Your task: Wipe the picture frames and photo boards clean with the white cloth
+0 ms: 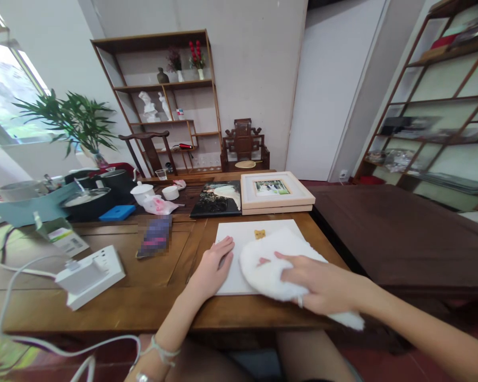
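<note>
A white flat board (239, 233) lies face down on the wooden table (151, 281), with a small gold hanger tab (259, 233) near its far edge. My left hand (213, 268) rests flat on the board's left edge, fingers stretched out. My right hand (318, 284) presses a fluffy white cloth (271, 262) onto the board's right half, fingers curled over the cloth. Part of the cloth hangs past the table's front edge under my wrist.
Behind the board lie a pale framed photo (276, 192) and a dark photo print (217, 199). A phone (155, 237), a white power strip (90, 276) with cables, a blue tray (27, 204), pots and cups fill the left. A dark low table (394, 233) stands right.
</note>
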Motion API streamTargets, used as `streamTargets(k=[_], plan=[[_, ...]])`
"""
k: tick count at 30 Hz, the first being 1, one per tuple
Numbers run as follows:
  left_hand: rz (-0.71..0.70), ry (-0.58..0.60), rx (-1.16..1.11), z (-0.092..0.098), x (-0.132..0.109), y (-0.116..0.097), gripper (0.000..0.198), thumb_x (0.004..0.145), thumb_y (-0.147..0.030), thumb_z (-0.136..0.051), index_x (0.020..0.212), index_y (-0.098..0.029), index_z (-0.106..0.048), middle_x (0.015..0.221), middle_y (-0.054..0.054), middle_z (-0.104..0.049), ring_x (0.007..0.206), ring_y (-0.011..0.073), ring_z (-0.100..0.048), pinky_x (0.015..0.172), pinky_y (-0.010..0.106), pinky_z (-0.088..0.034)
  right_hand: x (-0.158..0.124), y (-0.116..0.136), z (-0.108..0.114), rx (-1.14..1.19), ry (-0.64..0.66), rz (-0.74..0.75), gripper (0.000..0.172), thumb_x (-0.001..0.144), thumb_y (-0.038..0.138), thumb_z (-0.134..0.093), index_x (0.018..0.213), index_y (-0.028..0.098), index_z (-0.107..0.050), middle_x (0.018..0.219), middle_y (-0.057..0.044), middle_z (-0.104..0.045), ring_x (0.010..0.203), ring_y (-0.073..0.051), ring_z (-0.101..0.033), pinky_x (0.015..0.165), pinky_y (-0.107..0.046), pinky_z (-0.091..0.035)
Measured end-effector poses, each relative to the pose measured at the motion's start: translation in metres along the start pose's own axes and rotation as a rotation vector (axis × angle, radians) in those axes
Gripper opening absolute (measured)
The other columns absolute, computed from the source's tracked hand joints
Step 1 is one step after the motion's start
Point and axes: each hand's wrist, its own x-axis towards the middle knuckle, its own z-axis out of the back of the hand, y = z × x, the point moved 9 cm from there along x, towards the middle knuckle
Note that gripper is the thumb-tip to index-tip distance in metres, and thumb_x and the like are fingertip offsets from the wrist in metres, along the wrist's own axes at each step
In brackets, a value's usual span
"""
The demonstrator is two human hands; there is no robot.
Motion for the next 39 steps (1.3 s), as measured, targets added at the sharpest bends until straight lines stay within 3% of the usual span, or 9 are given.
streamTargets(k=[4, 9, 15, 21, 24, 28, 31, 36, 39], plan=[[0.003, -0.005, -0.008, 0.001, 0.000, 0.001, 0.037, 0.086, -0.026, -0.040, 0.114, -0.013, -0.060, 0.125, 0.011, -0.056, 0.121, 0.0223, -0.047, 0.105, 0.042, -0.034, 0.033, -0.040, 0.015, -0.133, -0.149, -0.118, 0.022, 0.069, 0.010, -0.044, 0.084, 0.015, -0.059, 0.083, -0.010, -0.061, 0.083, -0.025, -0.055, 0.074, -0.035, -0.043], [-0.004, -0.013, -0.021, 0.003, -0.001, -0.001, 0.036, 0.085, -0.025, -0.040, 0.113, -0.014, -0.061, 0.124, 0.011, -0.056, 0.120, 0.0227, -0.048, 0.105, 0.043, -0.034, 0.076, -0.051, 0.018, -0.235, -0.216, -0.108, 0.025, 0.070, 0.006, -0.040, 0.085, 0.013, -0.059, 0.085, -0.012, -0.062, 0.089, -0.027, -0.054, 0.079, -0.039, -0.040], [-0.002, -0.014, -0.013, 0.002, -0.001, 0.001, 0.039, 0.086, -0.025, -0.039, 0.119, -0.015, -0.056, 0.128, 0.009, -0.052, 0.122, 0.0221, -0.045, 0.105, 0.042, -0.034, 0.075, -0.014, -0.003, -0.366, -0.143, 0.054, 0.033, 0.070, 0.011, -0.049, 0.100, 0.010, -0.061, 0.126, -0.023, -0.048, 0.124, -0.036, -0.033, 0.096, -0.055, -0.025], [0.021, -0.011, 0.011, 0.000, 0.000, 0.007, 0.042, 0.087, -0.026, -0.036, 0.119, -0.009, -0.055, 0.134, 0.013, -0.046, 0.126, 0.0218, -0.040, 0.106, 0.039, -0.032, 0.028, 0.044, -0.017, -0.265, -0.066, 0.224, 0.026, 0.072, 0.018, -0.053, 0.094, 0.011, -0.065, 0.129, -0.022, -0.046, 0.126, -0.033, -0.033, 0.104, -0.049, -0.019], [0.008, 0.003, -0.011, -0.002, 0.000, 0.008, 0.041, 0.087, -0.025, -0.035, 0.119, -0.010, -0.055, 0.132, 0.012, -0.048, 0.126, 0.0211, -0.039, 0.106, 0.040, -0.032, 0.009, 0.056, -0.011, -0.148, -0.007, 0.228, 0.024, 0.070, 0.015, -0.053, 0.090, 0.012, -0.065, 0.129, -0.021, -0.047, 0.125, -0.030, -0.036, 0.104, -0.043, -0.021], [0.014, -0.003, -0.023, -0.002, 0.000, 0.009, 0.040, 0.086, -0.025, -0.037, 0.119, -0.012, -0.056, 0.132, 0.011, -0.048, 0.126, 0.0214, -0.040, 0.106, 0.041, -0.032, 0.008, 0.026, 0.000, -0.028, 0.041, 0.050, 0.020, 0.069, 0.013, -0.049, 0.084, 0.015, -0.063, 0.109, -0.016, -0.060, 0.105, -0.027, -0.053, 0.085, -0.036, -0.041], [0.019, -0.003, -0.022, -0.001, -0.001, 0.008, 0.040, 0.086, -0.026, -0.038, 0.119, -0.012, -0.056, 0.132, 0.011, -0.048, 0.126, 0.0221, -0.040, 0.106, 0.041, -0.032, 0.023, -0.009, 0.010, -0.084, -0.024, -0.078, 0.021, 0.069, 0.011, -0.045, 0.084, 0.015, -0.060, 0.085, -0.011, -0.061, 0.082, -0.023, -0.057, 0.069, -0.030, -0.042], [0.011, -0.004, -0.018, 0.001, -0.001, 0.004, 0.040, 0.088, -0.027, -0.037, 0.121, -0.012, -0.054, 0.132, 0.011, -0.048, 0.127, 0.0218, -0.038, 0.106, 0.042, -0.031, 0.058, -0.048, 0.023, -0.266, -0.166, -0.181, 0.021, 0.074, 0.012, -0.042, 0.086, 0.014, -0.059, 0.078, -0.009, -0.060, 0.075, -0.022, -0.055, 0.065, -0.029, -0.038], [0.021, -0.011, -0.016, 0.002, -0.001, 0.003, 0.043, 0.089, -0.029, -0.034, 0.123, -0.010, -0.052, 0.133, 0.012, -0.046, 0.127, 0.0213, -0.038, 0.106, 0.040, -0.031, 0.078, -0.053, 0.023, -0.298, -0.216, -0.217, 0.024, 0.076, 0.012, -0.040, 0.090, 0.013, -0.059, 0.086, -0.012, -0.062, 0.084, -0.025, -0.056, 0.071, -0.033, -0.039]])
